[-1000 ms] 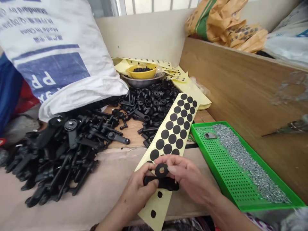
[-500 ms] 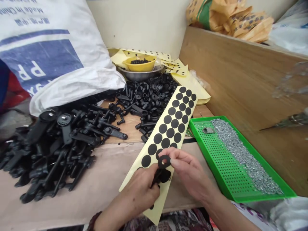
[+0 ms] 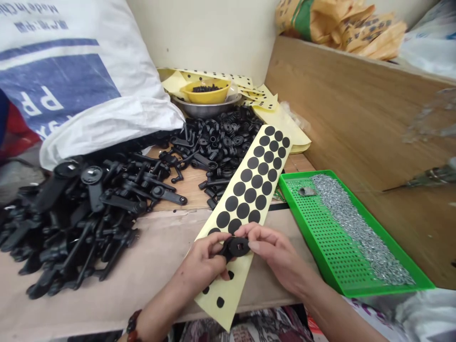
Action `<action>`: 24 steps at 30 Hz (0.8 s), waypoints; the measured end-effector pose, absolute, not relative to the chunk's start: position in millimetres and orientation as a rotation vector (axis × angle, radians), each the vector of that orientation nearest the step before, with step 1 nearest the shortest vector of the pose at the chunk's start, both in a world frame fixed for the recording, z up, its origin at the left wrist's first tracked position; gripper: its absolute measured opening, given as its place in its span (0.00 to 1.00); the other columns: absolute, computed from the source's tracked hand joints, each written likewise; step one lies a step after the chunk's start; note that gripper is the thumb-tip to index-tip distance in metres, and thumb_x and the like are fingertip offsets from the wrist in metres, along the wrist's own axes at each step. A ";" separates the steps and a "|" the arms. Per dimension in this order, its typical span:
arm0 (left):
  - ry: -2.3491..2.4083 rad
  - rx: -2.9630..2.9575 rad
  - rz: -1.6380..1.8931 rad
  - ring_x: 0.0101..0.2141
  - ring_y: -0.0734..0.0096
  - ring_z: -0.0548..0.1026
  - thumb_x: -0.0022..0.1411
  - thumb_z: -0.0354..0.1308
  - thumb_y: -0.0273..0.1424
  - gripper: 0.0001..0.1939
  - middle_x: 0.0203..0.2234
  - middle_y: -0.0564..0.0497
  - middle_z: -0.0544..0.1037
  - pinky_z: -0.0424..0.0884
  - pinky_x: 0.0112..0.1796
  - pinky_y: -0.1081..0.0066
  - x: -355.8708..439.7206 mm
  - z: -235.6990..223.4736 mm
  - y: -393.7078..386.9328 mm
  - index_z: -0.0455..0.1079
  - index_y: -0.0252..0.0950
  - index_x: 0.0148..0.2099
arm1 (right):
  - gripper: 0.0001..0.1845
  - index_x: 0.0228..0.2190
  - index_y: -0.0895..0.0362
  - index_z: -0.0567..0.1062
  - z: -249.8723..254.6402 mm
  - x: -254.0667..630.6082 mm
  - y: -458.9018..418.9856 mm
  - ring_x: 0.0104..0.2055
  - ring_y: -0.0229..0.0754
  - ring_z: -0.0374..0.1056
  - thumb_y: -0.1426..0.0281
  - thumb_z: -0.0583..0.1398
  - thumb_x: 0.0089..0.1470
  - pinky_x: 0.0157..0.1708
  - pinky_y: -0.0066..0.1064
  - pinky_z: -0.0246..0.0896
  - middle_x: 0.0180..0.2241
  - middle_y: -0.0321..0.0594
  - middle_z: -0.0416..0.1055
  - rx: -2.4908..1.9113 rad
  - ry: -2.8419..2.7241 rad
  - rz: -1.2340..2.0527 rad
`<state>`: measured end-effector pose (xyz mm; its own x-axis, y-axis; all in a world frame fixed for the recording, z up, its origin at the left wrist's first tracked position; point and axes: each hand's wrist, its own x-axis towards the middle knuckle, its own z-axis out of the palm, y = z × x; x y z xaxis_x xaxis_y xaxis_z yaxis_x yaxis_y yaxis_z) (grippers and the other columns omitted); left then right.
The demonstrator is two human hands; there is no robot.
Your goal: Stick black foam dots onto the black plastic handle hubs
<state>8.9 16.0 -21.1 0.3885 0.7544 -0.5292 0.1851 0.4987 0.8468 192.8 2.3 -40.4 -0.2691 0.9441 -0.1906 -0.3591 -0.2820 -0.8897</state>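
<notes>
My left hand [image 3: 208,259] is closed around a black plastic crank handle [image 3: 225,250], much of it hidden by the fingers. A black ring sticker [image 3: 238,246] lies over the handle's round end, a small hole in its middle. The thumb and fingertips of my right hand [image 3: 272,247] pinch the sticker's edge. Underneath both hands is a long yellow backing sheet [image 3: 228,316] with rows of round black stickers [image 3: 242,210]; its near end has small black dots.
Black handles [image 3: 94,183] are heaped at left, smaller black parts [image 3: 228,137] behind. A green tray [image 3: 335,280] of metal screws stands at right, beside a wooden board [image 3: 352,114] and a pointed tool [image 3: 431,176]. A white sack [image 3: 117,116] leans at back left; a yellow bowl [image 3: 210,96] sits behind.
My right hand has brought the ring sticker down onto the round end of the handle. My left hand has turned the handle, and the sheet's near end is more exposed.
</notes>
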 end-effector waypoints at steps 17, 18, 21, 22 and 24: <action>1.095 0.986 0.506 0.20 0.77 0.69 0.43 0.52 0.30 0.25 0.30 0.50 0.76 0.62 0.24 0.74 7.8 -15.7 14.2 0.70 0.32 0.46 | 0.11 0.21 0.55 0.67 -47.7 194.7 4.5 0.39 0.45 0.63 0.66 0.62 0.49 0.41 0.34 0.56 0.37 0.40 0.70 -1.003 -1.076 1.669; 1.091 0.987 0.509 0.20 0.77 0.69 0.44 0.52 0.30 0.25 0.30 0.49 0.76 0.63 0.24 0.74 7.5 -16.4 14.2 0.70 0.32 0.47 | 0.11 0.21 0.55 0.67 -47.3 194.5 4.5 0.39 0.45 0.63 0.66 0.62 0.49 0.41 0.34 0.56 0.37 0.40 0.69 -1.006 -1.078 1.669; 1.083 0.989 0.519 0.21 0.77 0.69 0.45 0.52 0.29 0.25 0.31 0.49 0.76 0.64 0.25 0.73 6.8 -17.7 14.6 0.70 0.31 0.48 | 0.11 0.21 0.55 0.67 -45.5 193.5 5.0 0.39 0.45 0.63 0.66 0.62 0.49 0.41 0.34 0.55 0.37 0.40 0.69 -1.024 -1.084 1.665; 1.082 0.991 0.515 0.21 0.77 0.68 0.45 0.52 0.29 0.25 0.31 0.49 0.76 0.65 0.25 0.73 6.7 -17.8 14.7 0.70 0.32 0.48 | 0.11 0.21 0.55 0.67 -45.0 193.2 5.4 0.39 0.44 0.63 0.66 0.62 0.49 0.40 0.34 0.55 0.37 0.40 0.69 -1.030 -1.085 1.668; 1.085 1.001 0.506 0.21 0.77 0.68 0.45 0.52 0.29 0.26 0.32 0.48 0.76 0.64 0.25 0.73 6.5 -17.3 14.8 0.70 0.32 0.49 | 0.12 0.20 0.55 0.67 -44.2 192.6 6.4 0.39 0.44 0.63 0.66 0.62 0.49 0.40 0.34 0.55 0.37 0.40 0.68 -1.040 -1.087 1.674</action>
